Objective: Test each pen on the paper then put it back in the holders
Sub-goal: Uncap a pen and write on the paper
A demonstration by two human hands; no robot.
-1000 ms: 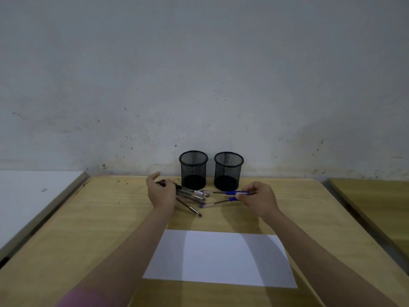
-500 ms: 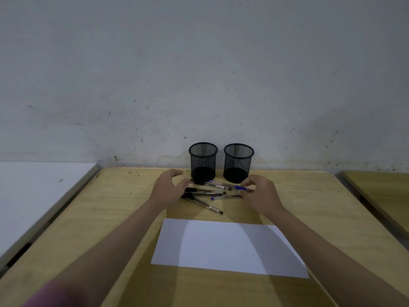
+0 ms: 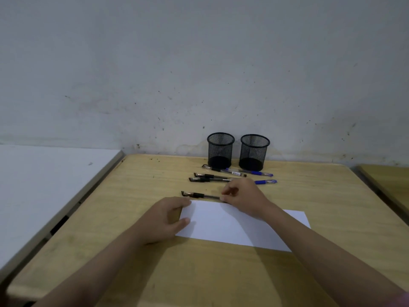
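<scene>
Pen lies left-right across frame centre, its right end pinched in the right hand grip; left hand empty, spread on paper.

Pens lie between 2 holders behind and paper in front.

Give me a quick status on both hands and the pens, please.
Right hand pinching nearest black pen. Left hand steadying white paper sheet. Both black mesh holders empty, other pens lying loose. Nothing in the way.

Classroom-like room: plain desks, scuffed wall
</scene>
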